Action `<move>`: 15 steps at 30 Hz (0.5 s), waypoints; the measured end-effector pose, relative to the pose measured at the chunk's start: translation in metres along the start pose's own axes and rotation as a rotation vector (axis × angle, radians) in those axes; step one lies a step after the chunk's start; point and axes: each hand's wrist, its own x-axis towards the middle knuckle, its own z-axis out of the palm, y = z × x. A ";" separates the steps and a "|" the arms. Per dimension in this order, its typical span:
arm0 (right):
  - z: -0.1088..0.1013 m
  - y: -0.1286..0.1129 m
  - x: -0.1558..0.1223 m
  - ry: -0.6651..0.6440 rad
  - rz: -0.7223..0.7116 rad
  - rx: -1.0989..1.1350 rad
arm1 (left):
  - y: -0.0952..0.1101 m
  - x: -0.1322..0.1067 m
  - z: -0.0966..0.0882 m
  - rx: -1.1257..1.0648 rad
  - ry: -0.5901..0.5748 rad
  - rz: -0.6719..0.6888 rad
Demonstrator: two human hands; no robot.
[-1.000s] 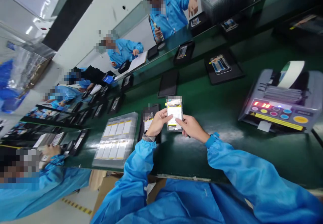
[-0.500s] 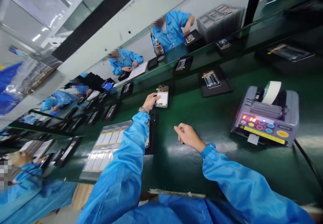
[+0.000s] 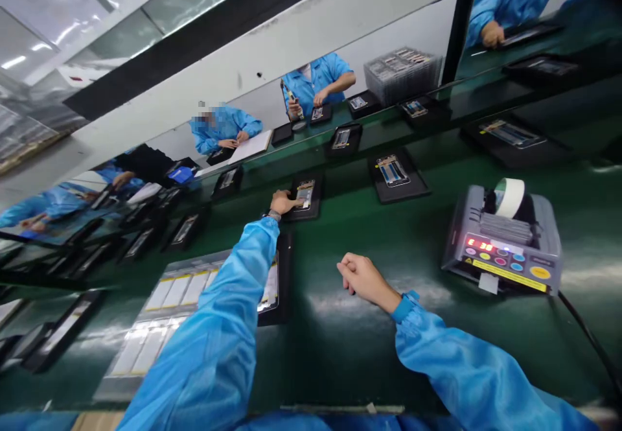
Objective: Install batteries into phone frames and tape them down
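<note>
An opened phone (image 3: 306, 190) lies in a black tray (image 3: 313, 212) on the green bench. My left hand (image 3: 282, 203) is at the phone's left edge, with one digit stretched onto its lower part and the others bent beside it; I see no grip around the phone. My right hand (image 3: 362, 277) hovers or rests over the bench nearer to me, its fingers curled in with nothing visible in them. Partly behind my left sleeve is another black tray (image 3: 286, 275) holding a device with a shiny frame. White battery packs (image 3: 177, 290) lie in a clear sheet to the left.
A grey tape dispenser (image 3: 505, 243) with a lit display stands at the right, its cable trailing off. Black trays with opened phones, one of them a phone (image 3: 393, 170), line the bench. Co-workers in blue sit across it. Clear stacked trays (image 3: 403, 74) stand at the back.
The phone that my left hand held up now lies in its tray, and the hand's grip has loosened. My right hand stays curled in much the same place. The view has shifted.
</note>
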 end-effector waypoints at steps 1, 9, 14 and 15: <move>0.000 0.001 -0.001 0.005 -0.006 -0.005 | -0.009 -0.006 -0.003 0.023 0.016 0.016; -0.011 -0.003 0.010 0.198 -0.026 -0.130 | -0.166 -0.091 -0.089 0.048 -0.025 0.165; -0.048 -0.049 0.076 0.760 0.026 -0.514 | -0.299 -0.198 -0.108 -0.005 0.077 -0.049; -0.060 -0.058 0.092 0.875 0.054 -0.609 | -0.315 -0.226 -0.104 -0.013 0.088 -0.098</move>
